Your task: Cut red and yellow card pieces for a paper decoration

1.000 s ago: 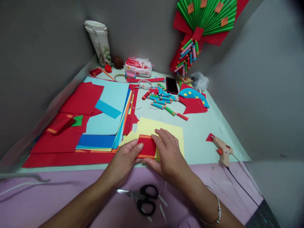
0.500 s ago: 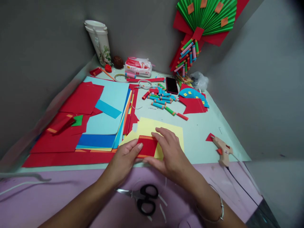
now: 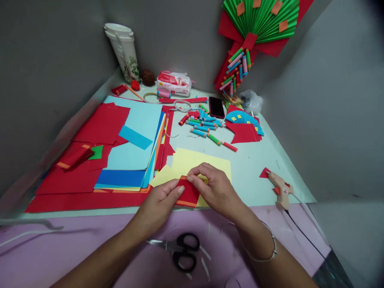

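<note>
Between my hands is a small red paper piece with orange strips along its top and bottom edges. My left hand grips its left side, thumb on the front face. My right hand pinches the upper right corner between thumb and fingers. Behind the red piece lies a yellow paper sheet on the table. Close below my hands, a pair of scissors with black handles rests on the pink surface.
Stacked coloured paper covers the left side. Rolled paper tubes lie mid-table near a phone. A glue gun with a cord sits at the right. A tumbler and tissue pack stand at the back.
My right hand has closed from a loose spread to a pinch on the red paper's upper corner. The paper has tilted and dropped slightly, and my left hand still holds it.
</note>
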{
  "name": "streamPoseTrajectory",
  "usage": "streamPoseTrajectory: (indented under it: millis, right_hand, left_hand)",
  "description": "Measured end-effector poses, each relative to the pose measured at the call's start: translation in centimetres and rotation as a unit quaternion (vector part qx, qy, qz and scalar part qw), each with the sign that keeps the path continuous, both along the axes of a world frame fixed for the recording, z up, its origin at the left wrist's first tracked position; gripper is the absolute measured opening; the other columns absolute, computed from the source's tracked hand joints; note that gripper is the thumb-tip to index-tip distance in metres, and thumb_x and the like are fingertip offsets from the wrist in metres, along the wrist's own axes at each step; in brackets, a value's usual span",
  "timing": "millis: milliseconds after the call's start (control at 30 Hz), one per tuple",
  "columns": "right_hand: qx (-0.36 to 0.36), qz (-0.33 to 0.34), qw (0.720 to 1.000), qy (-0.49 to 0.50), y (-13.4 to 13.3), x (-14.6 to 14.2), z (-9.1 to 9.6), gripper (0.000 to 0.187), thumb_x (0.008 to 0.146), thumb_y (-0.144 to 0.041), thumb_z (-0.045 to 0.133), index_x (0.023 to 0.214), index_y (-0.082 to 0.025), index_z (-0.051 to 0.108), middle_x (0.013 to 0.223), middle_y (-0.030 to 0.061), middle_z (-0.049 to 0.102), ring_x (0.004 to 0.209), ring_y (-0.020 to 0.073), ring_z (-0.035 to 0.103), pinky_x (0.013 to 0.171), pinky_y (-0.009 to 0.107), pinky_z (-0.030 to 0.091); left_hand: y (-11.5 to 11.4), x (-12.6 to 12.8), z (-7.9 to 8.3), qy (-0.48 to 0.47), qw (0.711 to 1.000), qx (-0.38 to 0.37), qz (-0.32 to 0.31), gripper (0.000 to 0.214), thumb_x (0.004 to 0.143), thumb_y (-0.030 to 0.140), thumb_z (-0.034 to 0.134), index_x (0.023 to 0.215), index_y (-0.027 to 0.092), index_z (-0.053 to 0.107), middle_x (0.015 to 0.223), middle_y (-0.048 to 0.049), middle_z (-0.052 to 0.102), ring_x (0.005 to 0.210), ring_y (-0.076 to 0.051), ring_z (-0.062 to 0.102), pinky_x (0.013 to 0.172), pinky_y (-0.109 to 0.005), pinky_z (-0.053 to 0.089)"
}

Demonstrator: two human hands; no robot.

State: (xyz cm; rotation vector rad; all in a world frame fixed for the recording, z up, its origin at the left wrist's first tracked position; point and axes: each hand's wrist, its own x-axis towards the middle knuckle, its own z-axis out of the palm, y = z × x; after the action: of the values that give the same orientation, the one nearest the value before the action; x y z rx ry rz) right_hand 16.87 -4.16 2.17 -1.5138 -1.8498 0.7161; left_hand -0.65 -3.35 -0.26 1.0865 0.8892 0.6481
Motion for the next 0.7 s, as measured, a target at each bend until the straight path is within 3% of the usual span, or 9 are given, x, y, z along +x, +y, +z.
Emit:
streamPoseTrajectory:
  millis: [100,200,367,500,600,700]
  right_hand:
    - [-0.019,0.014,1.000,-0.001,0.0,0.3,0.1,0.012,0.092,-0.018,0.057,0.086,-0.021,0.067,0.085,0.0012,0.067,0.083,0.0164,0.060,0.076,0.029,0.045]
    - [-0.030,0.036,0.999,0.001,0.0,0.4,0.1,0.013,0.093,-0.018,0.056,0.086,-0.021,0.067,0.086,0.0011,0.067,0.083,0.0162,0.060,0.076,0.029,0.045]
    - [-0.020,0.064,0.998,-0.005,0.1,0.0,0.0,0.015,0.093,-0.018,0.056,0.083,-0.021,0.067,0.083,0.0008,0.067,0.081,0.0156,0.060,0.076,0.029,0.045]
    - [-0.004,0.066,0.998,-0.021,0.1,0.3,0.2,0.011,0.092,-0.018,0.059,0.088,-0.021,0.069,0.086,0.0012,0.069,0.084,0.0162,0.062,0.080,0.030,0.045]
    - [-0.018,0.068,0.997,-0.033,0.2,1.2,0.6,0.012,0.092,-0.021,0.061,0.098,-0.021,0.070,0.094,0.0036,0.072,0.089,0.0179,0.064,0.081,0.031,0.047]
    - [-0.042,0.067,0.996,-0.045,0.2,2.2,0.9,0.010,0.090,-0.022,0.063,0.096,-0.021,0.071,0.093,0.0034,0.072,0.088,0.0180,0.065,0.078,0.030,0.048]
  left_hand:
    - [-0.2,0.0,-0.2,-0.094,0.987,-0.129,-0.030,0.036,0.084,0.035,0.067,0.117,0.021,0.069,0.100,-0.0069,0.074,0.094,-0.025,0.067,0.087,-0.037,0.050]
    - [-0.3,0.0,-0.3,-0.132,0.973,-0.185,-0.035,0.038,0.083,0.035,0.070,0.117,0.019,0.069,0.103,-0.0104,0.075,0.095,-0.026,0.069,0.085,-0.037,0.053]
    - [-0.3,0.1,-0.6,-0.124,0.972,-0.194,-0.045,0.036,0.082,0.036,0.071,0.113,0.017,0.071,0.097,-0.0089,0.077,0.095,-0.026,0.069,0.084,-0.036,0.053]
    - [-0.2,0.1,-0.6,-0.088,0.984,-0.148,-0.035,0.029,0.082,0.036,0.071,0.105,0.018,0.075,0.094,-0.0062,0.077,0.089,-0.025,0.070,0.083,-0.034,0.051]
    - [-0.1,0.1,-0.1,-0.061,0.989,-0.134,-0.023,0.029,0.081,0.040,0.071,0.101,0.019,0.076,0.093,-0.0056,0.078,0.084,-0.024,0.070,0.081,-0.033,0.050]
    - [-0.1,0.1,0.4,-0.043,0.990,-0.131,-0.014,0.031,0.080,0.042,0.072,0.101,0.019,0.077,0.091,-0.0063,0.078,0.081,-0.024,0.070,0.077,-0.032,0.050]
